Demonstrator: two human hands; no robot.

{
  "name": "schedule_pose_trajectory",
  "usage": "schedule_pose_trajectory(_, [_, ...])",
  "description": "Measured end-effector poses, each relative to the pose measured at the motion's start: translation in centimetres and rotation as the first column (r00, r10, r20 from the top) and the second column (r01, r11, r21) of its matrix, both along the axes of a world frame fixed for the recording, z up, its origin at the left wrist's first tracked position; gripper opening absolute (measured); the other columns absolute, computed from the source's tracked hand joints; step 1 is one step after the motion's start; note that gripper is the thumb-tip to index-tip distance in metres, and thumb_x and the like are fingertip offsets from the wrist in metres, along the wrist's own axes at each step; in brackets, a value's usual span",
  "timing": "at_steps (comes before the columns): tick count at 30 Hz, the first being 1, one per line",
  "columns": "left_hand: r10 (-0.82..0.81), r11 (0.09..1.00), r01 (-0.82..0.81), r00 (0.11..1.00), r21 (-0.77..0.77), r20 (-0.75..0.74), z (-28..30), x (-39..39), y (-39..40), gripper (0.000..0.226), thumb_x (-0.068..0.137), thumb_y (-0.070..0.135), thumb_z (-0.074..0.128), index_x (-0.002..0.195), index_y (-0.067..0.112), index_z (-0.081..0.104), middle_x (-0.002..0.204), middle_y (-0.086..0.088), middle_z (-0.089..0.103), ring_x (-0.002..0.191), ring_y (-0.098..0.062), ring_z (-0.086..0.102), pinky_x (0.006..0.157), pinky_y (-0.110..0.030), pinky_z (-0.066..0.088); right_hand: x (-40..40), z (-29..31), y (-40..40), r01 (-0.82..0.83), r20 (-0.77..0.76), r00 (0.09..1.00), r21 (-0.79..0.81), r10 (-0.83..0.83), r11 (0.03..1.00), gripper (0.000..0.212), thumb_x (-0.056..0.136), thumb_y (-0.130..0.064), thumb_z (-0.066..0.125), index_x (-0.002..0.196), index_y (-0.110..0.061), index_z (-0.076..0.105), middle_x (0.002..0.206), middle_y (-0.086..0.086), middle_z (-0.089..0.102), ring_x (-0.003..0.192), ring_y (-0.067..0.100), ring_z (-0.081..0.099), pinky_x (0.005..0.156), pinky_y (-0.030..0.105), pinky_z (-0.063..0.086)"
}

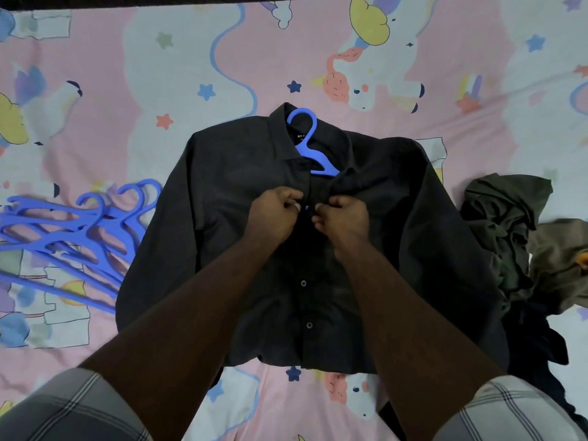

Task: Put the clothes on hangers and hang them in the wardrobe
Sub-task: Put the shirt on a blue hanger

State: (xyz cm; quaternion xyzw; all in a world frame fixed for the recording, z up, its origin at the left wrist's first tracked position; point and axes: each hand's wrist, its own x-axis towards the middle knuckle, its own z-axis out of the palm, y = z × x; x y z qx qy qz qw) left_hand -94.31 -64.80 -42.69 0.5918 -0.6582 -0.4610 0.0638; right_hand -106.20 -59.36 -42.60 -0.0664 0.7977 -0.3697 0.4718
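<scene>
Both hands pinch the placket of a black shirt lying flat on the bed

Left hand and right hand have their fingers curled tight on the two front edges just below the collar, nearly touching each other. Inside the neck sits a blue hanger, its hook poking out over the collar. Spare blue hangers lie heaped to the left on the unicorn-print sheet; crumpled olive clothes sit just right of the shirt

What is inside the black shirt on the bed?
A blue hanger: its hook and one shoulder show at the open collar of the black shirt. The rest is covered by fabric.
</scene>
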Motion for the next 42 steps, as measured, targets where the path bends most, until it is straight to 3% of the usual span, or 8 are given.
schedule_pose_trajectory(5, [-0.038, 0.999, 0.04, 0.996, -0.022, 0.081, -0.6, -1.4, -0.5, 0.021, 0.091, 0.012, 0.065, 0.11, 0.015, 0.073, 0.106, 0.001, 0.073, 0.098, -0.012, 0.066, 0.081, -0.016, 0.046, 0.1, -0.6, 1.1, 0.045, 0.074, 0.996, -0.018, -0.044, 0.999, 0.021, 0.088, -0.005, 0.07, 0.07, -0.011, 0.064, 0.063, 0.006, 0.065, 0.066, 0.021, 0.064, 0.067, 0.035, 0.056])
schedule_pose_trajectory(9, [-0.011, 1.0, 0.012, 0.993, 0.0, 0.122, -0.6, -1.6, -0.8, 0.008, 0.09, 0.012, 0.066, 0.091, 0.02, 0.068, 0.095, 0.002, 0.07, 0.086, -0.011, 0.064, 0.061, -0.008, 0.038, 0.0, -0.7, 1.0, 0.032, 0.074, 0.997, -0.028, -0.03, 0.999, 0.018, 0.09, -0.008, 0.07, 0.073, -0.011, 0.063, 0.065, 0.005, 0.066, 0.067, 0.021, 0.066, 0.074, 0.043, 0.06])
schedule_pose_trajectory(13, [0.025, 1.0, -0.026, 0.996, 0.011, 0.084, 0.1, -1.5, -0.8, 0.009, 0.091, 0.016, 0.065, 0.087, 0.023, 0.066, 0.086, 0.012, 0.065, 0.079, -0.001, 0.059, 0.057, -0.001, 0.035, 0.3, -0.8, 0.9, -0.074, -0.052, 0.996, -0.046, 0.071, 0.996, 0.01, 0.086, -0.019, 0.071, 0.079, -0.014, 0.067, 0.064, 0.001, 0.071, 0.067, 0.021, 0.072, 0.073, 0.052, 0.061])
schedule_pose_trajectory(18, [0.065, 0.998, -0.064, 0.998, 0.022, -0.016, 1.1, -1.2, -0.5, 0.005, 0.09, 0.018, 0.069, 0.092, 0.022, 0.072, 0.082, 0.017, 0.067, 0.077, 0.006, 0.062, 0.063, -0.001, 0.041, 1.0, 0.0, 0.8, -0.157, -0.206, 0.968, -0.055, 0.143, 0.986, 0.017, 0.082, -0.035, 0.071, 0.073, -0.027, 0.06, 0.07, -0.002, 0.071, 0.072, 0.018, 0.071, 0.076, 0.046, 0.059])
schedule_pose_trajectory(28, [0.191, 0.973, -0.167, 0.971, 0.161, -0.146, 1.2, -0.5, -0.3, 0.015, 0.087, 0.016, 0.074, 0.082, 0.03, 0.072, 0.079, 0.009, 0.074, 0.079, -0.009, 0.071, 0.081, -0.038, 0.061, 1.4, 0.7, 1.1, -0.231, -0.234, 0.951, -0.111, 0.201, 0.967, 0.026, 0.087, -0.023, 0.067, 0.063, -0.022, 0.057, 0.065, 0.002, 0.067, 0.068, 0.025, 0.068, 0.067, 0.051, 0.057])
schedule_pose_trajectory(32, [0.237, 0.961, -0.203, 0.955, 0.189, -0.181, 1.4, -0.5, -0.3, 0.014, 0.087, 0.012, 0.074, 0.084, 0.027, 0.074, 0.082, 0.006, 0.075, 0.083, -0.01, 0.072, 0.082, -0.031, 0.059, 1.5, 1.3, 1.4, -0.261, -0.239, 0.945, -0.145, 0.222, 0.954, 0.013, 0.086, -0.026, 0.064, 0.077, -0.025, 0.073, 0.066, -0.002, 0.069, 0.068, 0.02, 0.068, 0.07, 0.048, 0.058])
schedule_pose_trajectory(35, [0.28, 0.944, -0.224, 0.933, 0.243, -0.228, 1.8, -0.5, -0.4, 0.01, 0.088, 0.008, 0.073, 0.093, 0.016, 0.076, 0.086, 0.001, 0.076, 0.084, -0.01, 0.072, 0.078, -0.024, 0.058, 1.7, 1.7, 1.6, -0.24, -0.234, 0.953, -0.184, 0.195, 0.953, 0.013, 0.083, -0.03, 0.06, 0.086, -0.035, 0.072, 0.07, -0.004, 0.071, 0.07, 0.018, 0.069, 0.072, 0.048, 0.058])
schedule_pose_trajectory(42, [0.338, 0.891, -0.188, 0.883, 0.414, -0.326, 2.6, 0.4, -0.5, 0.011, 0.091, 0.021, 0.073, 0.1, 0.014, 0.077, 0.096, -0.004, 0.077, 0.087, -0.01, 0.071, 0.072, -0.02, 0.054, 1.3, 2.1, 1.4, -0.312, -0.297, 0.92, -0.154, 0.257, 0.938, 0.014, 0.091, -0.029, 0.067, 0.085, -0.022, 0.078, 0.074, -0.009, 0.073, 0.071, 0.005, 0.068, 0.072, 0.035, 0.058])
